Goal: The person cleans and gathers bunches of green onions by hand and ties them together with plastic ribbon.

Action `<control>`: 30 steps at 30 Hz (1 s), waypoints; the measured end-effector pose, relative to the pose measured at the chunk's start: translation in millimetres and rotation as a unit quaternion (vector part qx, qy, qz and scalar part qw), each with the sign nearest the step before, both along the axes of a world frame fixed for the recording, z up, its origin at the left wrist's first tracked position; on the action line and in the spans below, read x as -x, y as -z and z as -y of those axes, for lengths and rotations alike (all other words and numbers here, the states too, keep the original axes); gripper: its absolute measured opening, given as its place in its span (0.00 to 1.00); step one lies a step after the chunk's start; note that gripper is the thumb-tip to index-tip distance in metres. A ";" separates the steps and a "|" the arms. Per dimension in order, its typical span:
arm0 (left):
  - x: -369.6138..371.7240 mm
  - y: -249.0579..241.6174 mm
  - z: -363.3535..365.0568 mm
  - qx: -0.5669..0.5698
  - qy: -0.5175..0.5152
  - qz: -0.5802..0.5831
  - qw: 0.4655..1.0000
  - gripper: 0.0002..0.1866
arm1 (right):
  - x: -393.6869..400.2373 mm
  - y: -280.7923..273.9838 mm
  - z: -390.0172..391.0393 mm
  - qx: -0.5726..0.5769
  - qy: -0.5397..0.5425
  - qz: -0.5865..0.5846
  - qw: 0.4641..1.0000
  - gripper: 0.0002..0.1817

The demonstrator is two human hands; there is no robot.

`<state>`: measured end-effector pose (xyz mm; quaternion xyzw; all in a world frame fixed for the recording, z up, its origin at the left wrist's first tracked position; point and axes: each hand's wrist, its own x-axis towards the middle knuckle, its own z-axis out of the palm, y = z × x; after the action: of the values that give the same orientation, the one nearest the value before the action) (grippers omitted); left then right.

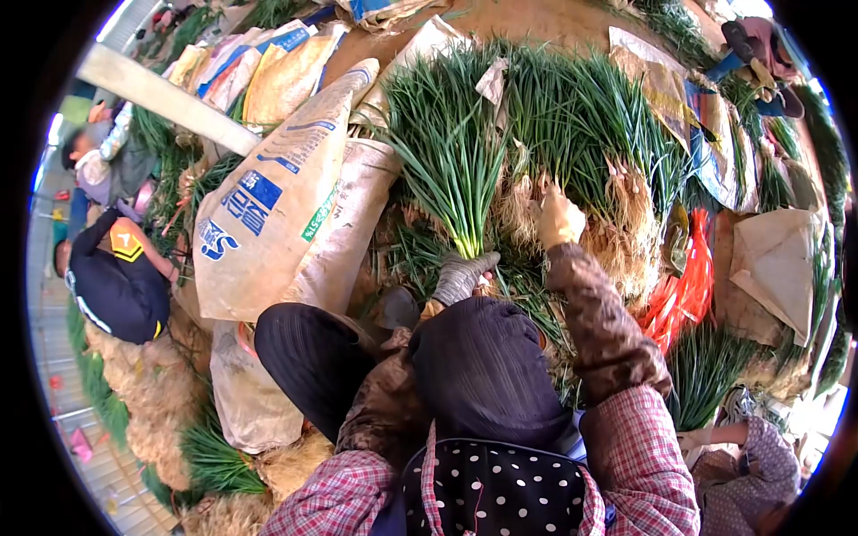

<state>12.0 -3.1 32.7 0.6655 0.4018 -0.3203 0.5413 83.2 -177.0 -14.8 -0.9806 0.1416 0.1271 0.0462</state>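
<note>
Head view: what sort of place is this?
Probably a covered packing area for green onions: piles of green onions with roots, printed sacks, red plastic strips, and another person seated among more piles.

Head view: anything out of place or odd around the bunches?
Loose green leaves lie strewn near the left hand, untidy next to the neat bunches. A pale scrap sits among the upper leaves, apparently stray. Nothing looks clearly damaged.

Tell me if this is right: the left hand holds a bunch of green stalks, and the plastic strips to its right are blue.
Wrong colour: the head view shows that the plastic strips are red. The left hand does hold a bunch of green stalks.
</note>
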 end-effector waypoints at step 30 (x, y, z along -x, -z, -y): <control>4.0 28.6 -6.7 0.033 0.100 0.007 0.994 0.24 | 73.2 7.9 -37.0 -0.576 0.127 0.067 0.805 0.15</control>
<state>8.1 3.6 4.2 0.6864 0.3186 -0.3812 0.5310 9.9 -140.1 -22.6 -0.7528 0.1624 0.1125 0.6279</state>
